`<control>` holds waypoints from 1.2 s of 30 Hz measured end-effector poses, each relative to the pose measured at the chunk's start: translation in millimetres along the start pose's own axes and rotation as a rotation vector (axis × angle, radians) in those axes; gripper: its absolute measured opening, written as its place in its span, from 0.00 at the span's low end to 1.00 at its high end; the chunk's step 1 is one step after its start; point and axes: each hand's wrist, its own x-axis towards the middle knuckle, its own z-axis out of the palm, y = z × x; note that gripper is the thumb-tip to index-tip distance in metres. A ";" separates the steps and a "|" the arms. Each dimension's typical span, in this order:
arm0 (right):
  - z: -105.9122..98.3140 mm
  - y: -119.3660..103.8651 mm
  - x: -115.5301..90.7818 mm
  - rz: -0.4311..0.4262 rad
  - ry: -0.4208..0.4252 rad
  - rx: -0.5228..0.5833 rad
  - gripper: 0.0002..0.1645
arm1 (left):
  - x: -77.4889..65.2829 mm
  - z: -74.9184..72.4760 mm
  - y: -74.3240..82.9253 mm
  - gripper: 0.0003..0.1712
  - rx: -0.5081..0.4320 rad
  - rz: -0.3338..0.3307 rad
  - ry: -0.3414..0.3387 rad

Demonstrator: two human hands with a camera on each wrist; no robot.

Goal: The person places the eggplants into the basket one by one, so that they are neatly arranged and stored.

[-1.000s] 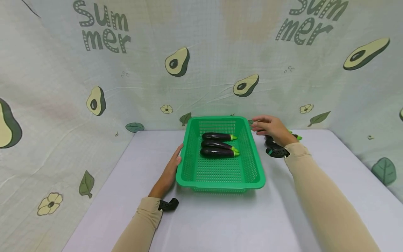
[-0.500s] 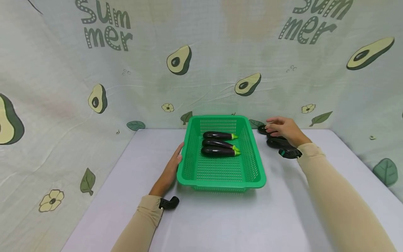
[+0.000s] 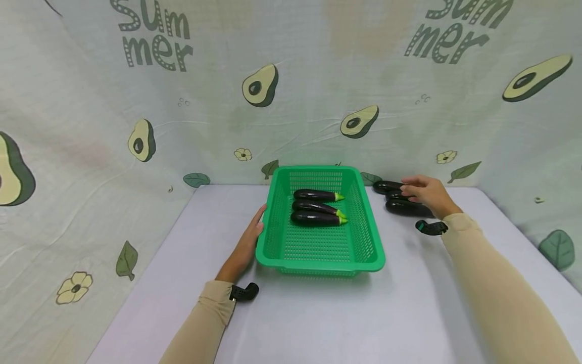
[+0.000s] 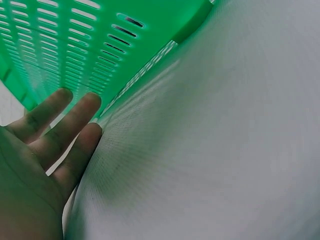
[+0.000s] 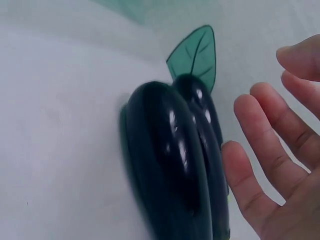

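A green plastic basket (image 3: pixel 318 255) stands mid-table with three dark eggplants (image 3: pixel 313 218) lying side by side in it, green stems to the right. My left hand (image 3: pixel 245 247) lies along the basket's left side; in the left wrist view its straight fingers (image 4: pixel 82 117) are right at the slotted wall. To the right of the basket, more eggplants (image 3: pixel 402 207) lie together on the table. Over them is my right hand (image 3: pixel 429 194), fingers loosely bent, holding nothing. The right wrist view shows its spread fingertips (image 5: pixel 245 107) beside the glossy eggplants (image 5: pixel 167 150).
A white-covered table (image 3: pixel 300 318) runs back to a hanging cloth (image 3: pixel 309 86) printed with avocados, leaves and lettering. The cloth also rises along both sides of the table. A black wrist camera (image 3: pixel 244 292) sits on the left wrist.
My right hand has moved right, from beside the basket's far right corner to over the eggplants on the table, uncovering their rounded ends. The left hand and basket have stayed put.
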 end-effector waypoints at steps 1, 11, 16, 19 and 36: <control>-0.8 3.0 -0.3 -0.004 0.011 -0.017 0.32 | 0.7 0.3 -4.1 0.32 0.004 0.003 0.005; -5.5 17.0 -4.4 -0.071 0.095 -0.234 0.32 | -5.7 -1.4 29.0 0.32 0.004 -0.024 -0.031; -5.6 24.7 -5.2 -0.064 0.089 -0.259 0.34 | -2.0 -0.1 6.7 0.31 0.015 -0.022 0.013; -7.4 30.1 -7.0 -0.059 0.073 -0.292 0.35 | -1.0 -0.1 -0.3 0.31 0.018 -0.027 0.018; -8.2 42.0 -10.3 0.014 -0.043 -0.447 0.34 | -2.8 -3.0 22.9 0.31 0.020 -0.026 -0.039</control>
